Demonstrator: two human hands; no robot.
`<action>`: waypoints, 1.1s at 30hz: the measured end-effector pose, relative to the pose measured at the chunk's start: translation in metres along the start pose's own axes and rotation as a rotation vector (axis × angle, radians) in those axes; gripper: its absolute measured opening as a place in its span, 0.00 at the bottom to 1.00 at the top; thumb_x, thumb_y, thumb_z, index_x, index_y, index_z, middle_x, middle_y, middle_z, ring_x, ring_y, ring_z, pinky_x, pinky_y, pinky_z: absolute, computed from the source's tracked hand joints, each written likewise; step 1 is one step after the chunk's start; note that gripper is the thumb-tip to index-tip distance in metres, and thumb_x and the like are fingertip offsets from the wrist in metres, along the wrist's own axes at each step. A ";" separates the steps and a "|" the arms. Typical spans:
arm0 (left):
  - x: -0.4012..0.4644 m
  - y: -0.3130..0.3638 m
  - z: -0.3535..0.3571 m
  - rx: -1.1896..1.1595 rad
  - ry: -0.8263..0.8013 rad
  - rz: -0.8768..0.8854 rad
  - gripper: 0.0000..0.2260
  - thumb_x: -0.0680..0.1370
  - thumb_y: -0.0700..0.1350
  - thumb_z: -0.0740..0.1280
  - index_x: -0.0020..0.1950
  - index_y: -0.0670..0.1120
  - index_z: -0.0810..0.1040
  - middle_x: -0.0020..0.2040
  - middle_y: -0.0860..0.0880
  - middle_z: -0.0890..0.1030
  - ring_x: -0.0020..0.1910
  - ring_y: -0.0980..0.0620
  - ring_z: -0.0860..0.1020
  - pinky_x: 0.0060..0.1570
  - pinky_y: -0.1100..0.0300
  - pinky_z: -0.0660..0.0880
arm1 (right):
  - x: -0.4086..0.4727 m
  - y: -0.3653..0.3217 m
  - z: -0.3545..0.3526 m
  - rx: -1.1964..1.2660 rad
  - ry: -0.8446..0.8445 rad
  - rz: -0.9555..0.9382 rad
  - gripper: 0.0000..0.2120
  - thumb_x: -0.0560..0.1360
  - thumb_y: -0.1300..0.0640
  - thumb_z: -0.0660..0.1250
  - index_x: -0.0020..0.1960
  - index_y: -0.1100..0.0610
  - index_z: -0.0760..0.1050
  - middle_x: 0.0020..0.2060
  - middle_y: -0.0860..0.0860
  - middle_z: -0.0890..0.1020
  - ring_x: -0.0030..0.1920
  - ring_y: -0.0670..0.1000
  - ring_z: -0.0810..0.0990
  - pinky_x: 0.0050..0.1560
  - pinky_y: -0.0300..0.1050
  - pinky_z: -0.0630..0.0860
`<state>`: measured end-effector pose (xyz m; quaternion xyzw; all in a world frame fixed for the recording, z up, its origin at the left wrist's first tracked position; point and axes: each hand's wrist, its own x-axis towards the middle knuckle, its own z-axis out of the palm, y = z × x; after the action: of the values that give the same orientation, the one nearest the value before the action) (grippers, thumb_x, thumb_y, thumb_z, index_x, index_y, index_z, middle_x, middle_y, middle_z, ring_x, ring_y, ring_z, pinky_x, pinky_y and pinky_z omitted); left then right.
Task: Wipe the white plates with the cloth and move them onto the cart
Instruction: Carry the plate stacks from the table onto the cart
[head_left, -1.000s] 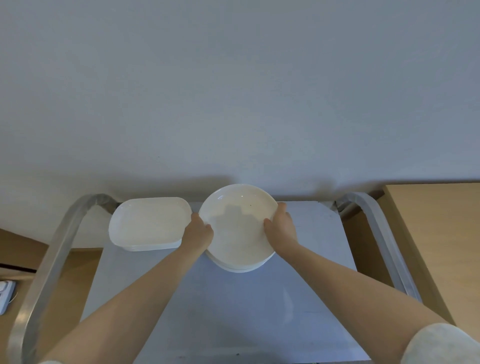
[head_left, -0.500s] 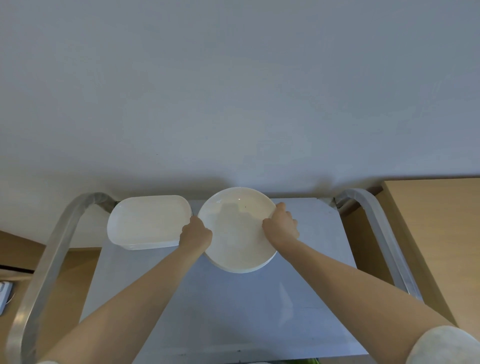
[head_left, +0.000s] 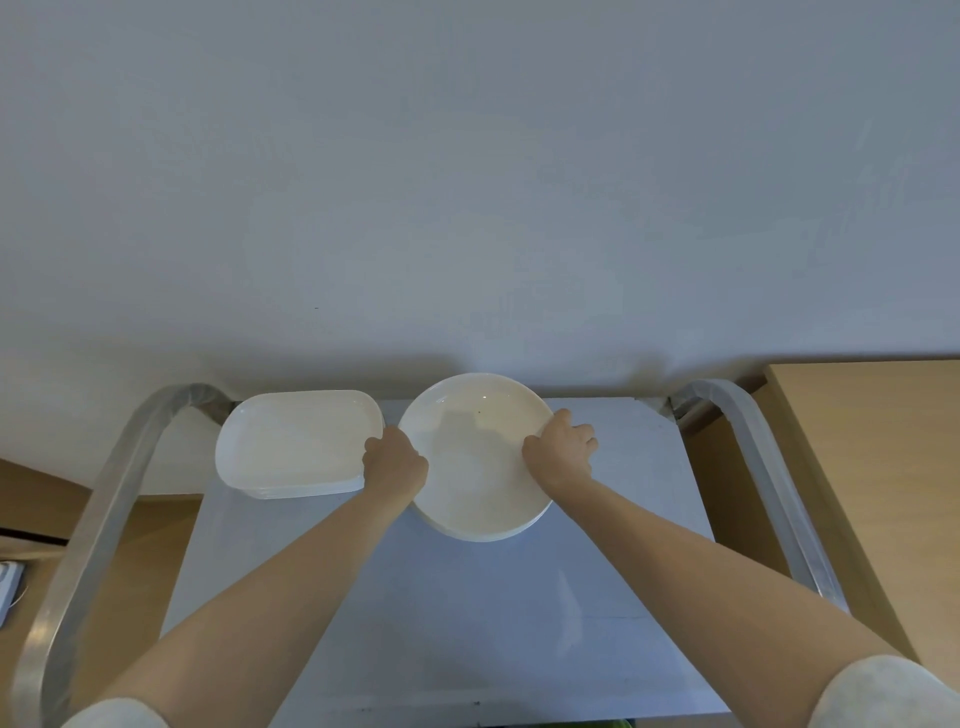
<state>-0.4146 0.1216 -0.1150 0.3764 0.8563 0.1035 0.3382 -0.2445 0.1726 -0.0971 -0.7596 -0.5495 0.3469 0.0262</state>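
A round white plate (head_left: 475, 462) lies on top of a low stack of round plates at the back middle of the cart's top shelf (head_left: 441, 613). My left hand (head_left: 396, 460) grips its left rim and my right hand (head_left: 560, 449) grips its right rim. To the left, a stack of rectangular white plates (head_left: 296, 441) rests on the same shelf, close to my left hand. No cloth is in view.
The cart's metal handles curve up at the left (head_left: 98, 519) and right (head_left: 763, 483). A wooden table (head_left: 872, 493) stands to the right of the cart. A plain wall (head_left: 467, 182) rises right behind the cart.
The round plate has been lowered from slightly above the stack onto it. Both hands stay on its rim, and my right hand's fingers have spread a little outward.
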 end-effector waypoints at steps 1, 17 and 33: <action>0.001 0.000 0.000 -0.001 -0.001 -0.002 0.15 0.79 0.38 0.58 0.64 0.35 0.64 0.62 0.35 0.69 0.62 0.38 0.69 0.54 0.52 0.67 | 0.001 -0.001 0.000 -0.002 -0.006 -0.003 0.17 0.75 0.62 0.57 0.63 0.61 0.62 0.61 0.60 0.64 0.63 0.60 0.62 0.56 0.54 0.68; -0.018 -0.002 0.018 0.400 0.305 0.233 0.28 0.74 0.38 0.59 0.73 0.36 0.54 0.66 0.40 0.64 0.64 0.43 0.65 0.58 0.56 0.67 | -0.014 0.006 0.029 -0.230 0.177 -0.226 0.32 0.76 0.55 0.57 0.75 0.61 0.48 0.71 0.57 0.57 0.70 0.57 0.58 0.64 0.48 0.64; -0.103 0.024 0.041 0.503 0.327 0.648 0.15 0.67 0.33 0.70 0.53 0.37 0.79 0.47 0.40 0.80 0.47 0.38 0.78 0.45 0.50 0.74 | -0.060 0.059 -0.008 -0.321 0.118 -0.489 0.22 0.79 0.54 0.57 0.71 0.59 0.60 0.69 0.54 0.66 0.68 0.55 0.64 0.64 0.47 0.65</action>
<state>-0.3241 0.0613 -0.0837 0.6747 0.7349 0.0507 0.0461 -0.2011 0.1013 -0.0856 -0.6178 -0.7617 0.1942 0.0202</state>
